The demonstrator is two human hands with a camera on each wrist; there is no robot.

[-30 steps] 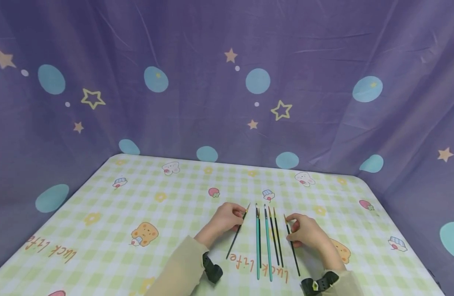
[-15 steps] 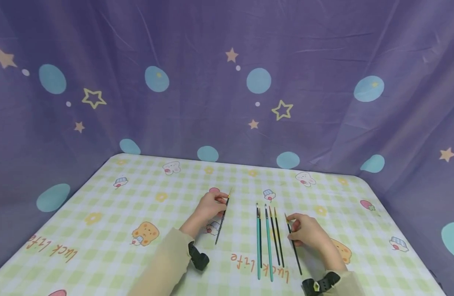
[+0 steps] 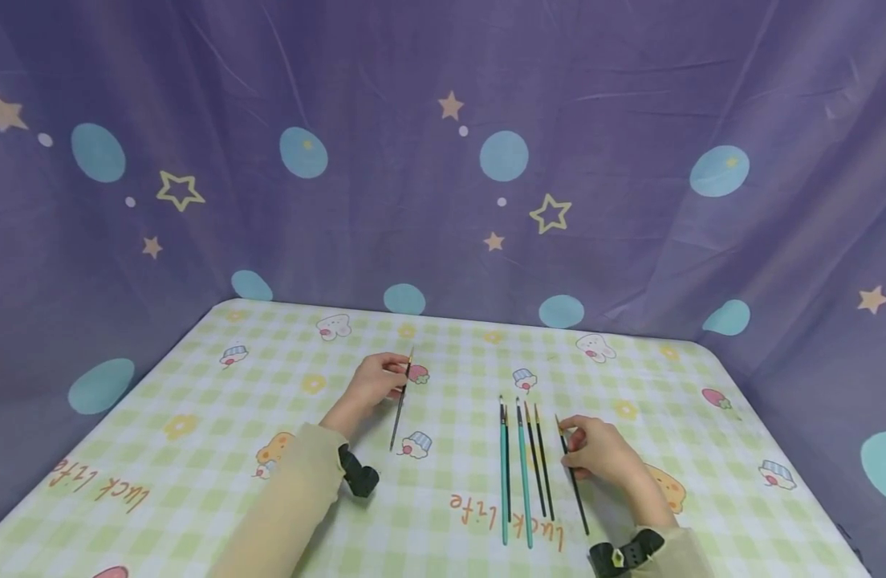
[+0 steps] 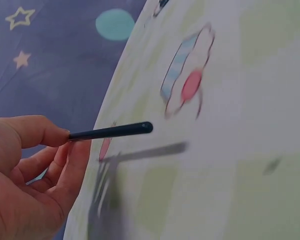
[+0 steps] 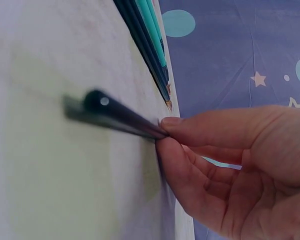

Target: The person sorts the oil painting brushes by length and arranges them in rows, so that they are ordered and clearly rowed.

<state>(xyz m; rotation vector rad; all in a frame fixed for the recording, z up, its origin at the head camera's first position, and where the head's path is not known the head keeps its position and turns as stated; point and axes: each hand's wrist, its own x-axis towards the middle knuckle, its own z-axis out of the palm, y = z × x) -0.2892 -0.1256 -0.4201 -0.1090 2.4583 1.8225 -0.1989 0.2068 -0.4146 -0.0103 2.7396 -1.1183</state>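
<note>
Fingers of your left hand (image 3: 373, 380) pinch one black brush (image 3: 399, 413), lower centre-left of the frame, seemingly parted from the rest; your right hand (image 3: 600, 449) pinches another brush (image 3: 576, 490), lower right. Five brushes (image 3: 525, 474) between lie unheld.

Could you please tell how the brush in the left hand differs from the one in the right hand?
The left brush leans tip-right in the head view; the right brush leans tip-left. The left brush is well apart from the other brushes; the right brush is close beside them. Both have dark handles.
</note>
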